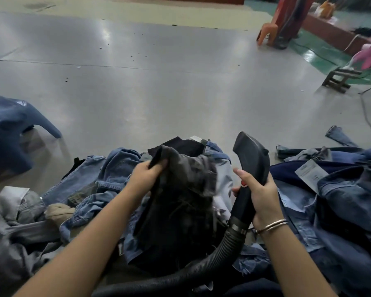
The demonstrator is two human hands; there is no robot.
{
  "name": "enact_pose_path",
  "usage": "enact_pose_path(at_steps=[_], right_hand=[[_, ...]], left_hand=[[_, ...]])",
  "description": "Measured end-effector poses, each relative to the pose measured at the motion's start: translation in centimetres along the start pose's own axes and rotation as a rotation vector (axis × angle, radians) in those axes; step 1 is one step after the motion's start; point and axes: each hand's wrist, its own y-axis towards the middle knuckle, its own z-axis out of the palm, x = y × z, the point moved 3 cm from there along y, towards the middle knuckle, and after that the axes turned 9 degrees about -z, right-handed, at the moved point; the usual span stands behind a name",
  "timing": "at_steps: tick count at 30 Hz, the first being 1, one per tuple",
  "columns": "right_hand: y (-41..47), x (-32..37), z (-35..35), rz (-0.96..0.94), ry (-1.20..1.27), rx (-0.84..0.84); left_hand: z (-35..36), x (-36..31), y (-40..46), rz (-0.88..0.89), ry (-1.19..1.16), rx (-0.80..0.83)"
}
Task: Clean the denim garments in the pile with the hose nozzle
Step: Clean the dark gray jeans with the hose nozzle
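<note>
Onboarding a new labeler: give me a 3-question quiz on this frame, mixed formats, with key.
1. True or false: the right hand grips the black hose nozzle.
2. Multiple choice: the left hand holds
A. a white paper tag
B. the dark grey garment
C. the ribbed hose
3. Fill in: the nozzle's mouth points ___ the dark grey garment, up toward the grey floor.

Key: 1 true; 2 B; 3 away from.

Glossy grey floor (159, 82); orange plastic chair (268, 33) beyond.
</note>
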Motion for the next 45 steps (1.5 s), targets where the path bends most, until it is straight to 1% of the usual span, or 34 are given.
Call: enact_pose_path(at_steps=[1,2,3,5,6,8,10,12,14,15,16,18,20,21,22,23,27,29,30,31,32,34,36,37,38,39,40,42,43,44,45], right_hand=[[0.1,-0.3,-0.1,0.008,-0.027,-0.008],[0.1,-0.7,-0.1,0.022,-0.05,-0.002],[0.1,-1.3,0.0,0.045,-0.065,0.013],[-0.1,-3.0,0.7,0.118,-0.098,0.057],[-0.2,-3.9,1.3,0.161,-0.116,0.081],[-0.1,-6.0,2.6,0.253,-0.143,0.128],[0.0,-8.1,3.7,0.331,-0.193,0.163],[-0.2,-10.0,4.2,0.39,-0.252,0.171],[-0.4,-11.4,4.5,0.427,-0.257,0.14],[-0.4,-11.9,4.6,0.437,-0.248,0.114],[-0.3,-12.3,4.8,0.443,-0.234,0.086],[0.0,-12.5,5.5,0.45,-0.197,0.055],[0.4,-12.4,6.1,0.431,-0.174,0.055],[0.6,-12.2,6.2,0.414,-0.167,0.057],[0.9,-11.9,6.3,0.392,-0.161,0.063],[1.1,-11.4,6.4,0.366,-0.163,0.07],[1.8,-9.3,5.8,0.298,-0.176,0.056],[1.7,-8.4,5.4,0.298,-0.155,0.047],[1.6,-8.0,5.1,0.303,-0.146,0.05],[1.4,-7.6,4.9,0.311,-0.14,0.054],[1.2,-7.3,4.6,0.317,-0.14,0.056],[0.8,-6.7,3.9,0.317,-0.161,0.057],[0.6,-6.3,3.1,0.313,-0.169,0.058],[0.6,-6.2,2.8,0.308,-0.172,0.057],[0.5,-6.2,2.4,0.304,-0.18,0.058],[0.4,-6.2,2.1,0.304,-0.189,0.058],[0.4,-6.3,1.8,0.31,-0.194,0.056],[0.4,-6.6,1.4,0.327,-0.211,0.055],[0.4,-6.8,1.2,0.335,-0.222,0.057],[0.4,-7.1,1.2,0.339,-0.226,0.058],[0.3,-7.2,1.2,0.339,-0.229,0.062]], left_hand=[[-1.0,0.6,1.8,-0.006,0.051,-0.107],[-2.1,1.2,3.4,-0.025,0.125,-0.169],[-3.0,2.2,4.7,-0.081,0.206,-0.189],[-4.7,4.9,6.2,-0.2,0.463,-0.256],[-5.3,6.3,6.3,-0.204,0.594,-0.318],[-5.5,8.7,5.7,-0.106,0.731,-0.39],[-4.7,10.9,4.6,-0.054,0.825,-0.353],[-3.4,12.3,3.8,-0.083,0.941,-0.291],[-1.2,12.9,3.7,-0.094,1.023,-0.25],[0.1,12.9,3.8,-0.111,1.007,-0.253],[1.1,12.8,4.0,-0.157,0.921,-0.279],[1.6,13.1,4.8,-0.331,0.696,-0.351],[0.5,13.8,5.5,-0.487,0.612,-0.397],[-0.3,14.0,6.0,-0.515,0.596,-0.392],[-0.9,13.8,6.4,-0.488,0.559,-0.374],[-1.4,13.2,6.8,-0.416,0.509,-0.358],[-1.2,7.4,8.0,0.007,0.465,-0.333],[-1.8,4.5,7.8,0.183,0.445,-0.415],[-2.8,3.9,7.8,0.208,0.411,-0.487],[-4.1,4.0,8.0,0.174,0.367,-0.543],[-5.5,4.7,8.1,0.093,0.338,-0.578],[-8.0,7.8,7.9,-0.156,0.357,-0.603],[-9.5,11.3,6.5,-0.383,0.509,-0.623],[-9.6,12.5,5.7,-0.441,0.622,-0.639],[-9.4,13.0,5.2,-0.434,0.72,-0.656],[-8.8,12.8,5.1,-0.35,0.781,-0.661],[-7.8,12.1,5.2,-0.193,0.82,-0.638],[-4.2,9.8,5.6,0.191,0.925,-0.472],[-2.2,8.9,5.5,0.322,0.961,-0.4],[-0.2,8.2,5.5,0.364,0.958,-0.354],[1.6,7.7,5.4,0.291,0.914,-0.338]])
